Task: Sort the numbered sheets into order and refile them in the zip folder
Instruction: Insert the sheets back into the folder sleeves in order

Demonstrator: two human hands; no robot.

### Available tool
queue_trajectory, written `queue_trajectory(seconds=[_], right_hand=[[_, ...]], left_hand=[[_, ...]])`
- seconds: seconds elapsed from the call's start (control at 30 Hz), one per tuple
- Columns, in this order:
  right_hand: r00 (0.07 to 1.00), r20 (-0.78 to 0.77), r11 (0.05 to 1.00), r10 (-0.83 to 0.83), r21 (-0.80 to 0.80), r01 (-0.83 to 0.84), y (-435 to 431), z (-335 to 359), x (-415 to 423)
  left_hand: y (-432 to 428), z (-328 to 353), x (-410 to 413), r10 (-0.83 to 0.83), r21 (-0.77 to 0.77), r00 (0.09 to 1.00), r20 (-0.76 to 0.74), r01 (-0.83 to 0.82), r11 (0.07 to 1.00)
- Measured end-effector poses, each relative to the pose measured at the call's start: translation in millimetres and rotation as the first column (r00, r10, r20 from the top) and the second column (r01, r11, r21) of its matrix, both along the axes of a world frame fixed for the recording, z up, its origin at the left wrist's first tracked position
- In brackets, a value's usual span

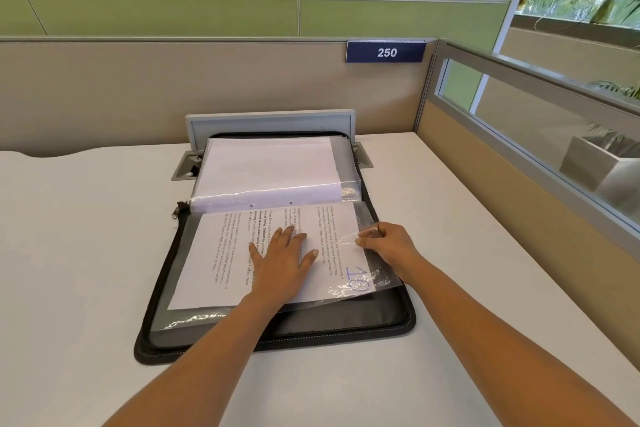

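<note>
Left hand presses flat on the sheet marked 10; right hand pinches its clear sleeve.

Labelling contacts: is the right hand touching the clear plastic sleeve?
Touching. The head view shows the right hand pinching the edge of the clear plastic sleeve, the film bunched at its fingertips.

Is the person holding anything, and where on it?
Yes. The right hand pinches the right edge of the clear plastic sleeve. The left hand only presses flat on the sheet marked 10.
</note>
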State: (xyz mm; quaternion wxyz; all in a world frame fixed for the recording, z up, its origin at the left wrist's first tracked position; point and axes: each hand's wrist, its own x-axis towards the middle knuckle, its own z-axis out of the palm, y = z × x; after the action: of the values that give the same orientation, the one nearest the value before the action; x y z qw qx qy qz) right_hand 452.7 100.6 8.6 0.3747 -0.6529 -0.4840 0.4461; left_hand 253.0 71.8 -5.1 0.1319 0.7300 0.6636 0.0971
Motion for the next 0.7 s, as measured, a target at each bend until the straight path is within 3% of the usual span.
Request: queue_trajectory(seconds=[0.17,0.47,0.7], right_hand=[[0.997,0.022,0.997,0.075,0.032,-0.076,2.5,-1.8,-0.4],[0.976,-0.031,0.974,0.214,-0.072,-0.215,3.9,3.9,-10.2],[0.997,0.026,0.997,0.078,0.027,-0.079,-6.1,1.1,-3.4]], left_hand=[[-0.5,-1.3,-1.5,0.005,0.001,1.0,-0.007,-0.005,1.0],[-0.5,-6.3,-0.6,-0.006,0.003,1.0,0.022,0.005,1.0],[1.0,-6.5,-4.7,-0.011,0.015,1.0,0.02,0.011,1.0]])
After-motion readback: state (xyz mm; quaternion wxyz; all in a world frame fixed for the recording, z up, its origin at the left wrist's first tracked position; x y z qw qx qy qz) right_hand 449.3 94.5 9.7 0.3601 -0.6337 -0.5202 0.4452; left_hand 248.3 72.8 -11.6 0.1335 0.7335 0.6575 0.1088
